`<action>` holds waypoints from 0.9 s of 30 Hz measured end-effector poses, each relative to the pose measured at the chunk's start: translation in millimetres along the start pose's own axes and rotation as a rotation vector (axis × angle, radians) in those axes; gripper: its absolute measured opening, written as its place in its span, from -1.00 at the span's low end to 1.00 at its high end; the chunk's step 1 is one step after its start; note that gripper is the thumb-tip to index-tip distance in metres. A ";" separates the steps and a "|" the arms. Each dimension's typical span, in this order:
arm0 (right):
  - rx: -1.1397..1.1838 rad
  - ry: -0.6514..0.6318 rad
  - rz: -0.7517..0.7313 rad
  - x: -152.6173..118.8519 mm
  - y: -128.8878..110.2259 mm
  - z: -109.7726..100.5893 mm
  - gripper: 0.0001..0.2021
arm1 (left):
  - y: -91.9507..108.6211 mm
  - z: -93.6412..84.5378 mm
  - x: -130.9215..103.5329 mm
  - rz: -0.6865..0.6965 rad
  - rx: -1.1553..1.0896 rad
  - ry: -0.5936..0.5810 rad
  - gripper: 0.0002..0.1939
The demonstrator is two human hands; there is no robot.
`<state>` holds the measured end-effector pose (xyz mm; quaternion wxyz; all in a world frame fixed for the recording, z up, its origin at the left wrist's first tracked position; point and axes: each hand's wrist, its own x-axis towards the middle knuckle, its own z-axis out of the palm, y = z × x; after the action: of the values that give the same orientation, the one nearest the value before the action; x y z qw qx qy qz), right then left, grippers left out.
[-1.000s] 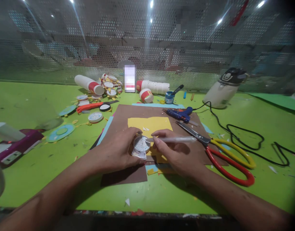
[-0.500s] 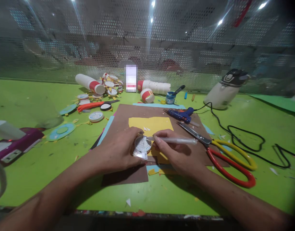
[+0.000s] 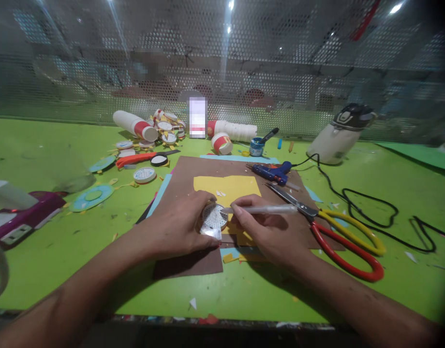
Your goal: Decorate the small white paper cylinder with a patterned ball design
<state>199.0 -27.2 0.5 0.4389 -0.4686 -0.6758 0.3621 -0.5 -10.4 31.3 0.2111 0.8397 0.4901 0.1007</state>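
Note:
Near the centre, my left hand (image 3: 184, 222) grips a small round patterned disc (image 3: 214, 216) between thumb and fingers, along with a clear, shiny piece (image 3: 211, 232) lying across its lower part. My right hand (image 3: 264, 224) pinches a translucent white pen (image 3: 269, 209), its tip pointing left at the disc's right side. Beneath the hands lies a yellow sheet (image 3: 226, 183) with small white scraps, on top of a brown sheet (image 3: 186, 169).
Large scissors (image 3: 313, 212) and a blue glue gun (image 3: 273, 172) with a black cord lie to the right. Behind are paper cups (image 3: 222, 143), a paint jar (image 3: 257, 147) and a phone (image 3: 197, 117). A purple power strip (image 3: 34, 217) sits at left, near several discs (image 3: 145, 175).
The pen tip has shifted slightly left over the disc. Both hands keep nearly the same place and grip.

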 end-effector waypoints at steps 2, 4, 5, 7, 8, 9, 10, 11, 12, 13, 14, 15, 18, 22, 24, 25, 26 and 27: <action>-0.006 -0.001 -0.010 0.7 -0.5 0.5 -0.84 | 0.6 -0.4 0.0 0.002 0.006 -0.006 -0.40; 0.003 -0.004 -0.017 0.9 -1.0 1.1 -0.84 | 1.7 -0.9 -0.1 -0.004 0.011 -0.007 -0.40; 0.008 -0.006 -0.015 0.9 -1.4 1.3 -0.84 | 2.2 -1.1 -0.1 -0.008 0.012 -0.007 -0.40; 0.016 -0.010 -0.007 0.6 -2.0 1.7 -0.85 | 2.2 -0.9 -0.1 -0.010 0.010 -0.003 -0.40; 0.018 -0.014 0.001 0.4 -2.2 1.8 -0.85 | 1.7 -0.6 -0.1 -0.007 0.006 -0.001 -0.39; 0.021 -0.017 0.010 0.2 -2.3 1.9 -0.85 | 0.8 -0.2 0.0 0.000 0.001 0.002 -0.39; 0.024 -0.020 0.018 0.1 -2.3 2.0 -0.85 | -0.2 0.2 0.0 0.009 -0.003 0.003 -0.39; 0.027 -0.020 0.024 0.0 -2.3 2.1 -0.85 | -1.3 0.7 -0.1 0.016 -0.006 0.005 -0.38; 0.027 -0.019 0.029 0.0 -2.2 2.2 -0.85 | -2.2 1.1 -0.2 0.022 -0.008 0.006 -0.39; 0.025 -0.017 0.031 0.0 -2.2 2.3 -0.85 | -3.0 1.4 -0.5 0.025 -0.009 0.005 -0.39; 0.021 -0.015 0.029 0.1 -2.2 2.4 -0.85 | -3.4 1.6 -0.8 0.024 -0.009 0.002 -0.40; 0.018 -0.016 0.029 0.1 -2.2 2.6 -0.85 | -3.6 1.7 -1.1 0.021 -0.007 0.000 -0.40; 0.031 -0.028 0.027 0.0 -2.1 3.0 -0.85 | -3.0 1.4 -1.9 0.011 -0.009 -0.003 -0.38; 0.038 -0.035 0.029 -0.8 -2.1 2.8 -0.85 | -0.9 0.1 -0.8 0.003 -0.008 -0.019 -0.38; 0.017 -0.039 0.028 -1.2 -2.1 2.3 -0.85 | 0.1 -0.6 0.2 0.003 0.001 -0.024 -0.38; 0.006 -0.037 0.022 -1.3 -2.0 2.1 -0.84 | 0.4 -0.8 0.6 0.003 0.004 -0.024 -0.38; -0.004 -0.033 0.016 -1.3 -1.9 1.9 -0.84 | 0.5 -0.9 0.9 0.003 0.005 -0.023 -0.37; -0.012 -0.028 0.011 -1.3 -2.0 1.8 -0.84 | 0.5 -0.8 0.9 0.002 0.004 -0.021 -0.36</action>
<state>196.9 -29.2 1.3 0.4245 -0.4697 -0.6814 0.3671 0.1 -9.6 32.2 0.2147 0.8416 0.4872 0.0912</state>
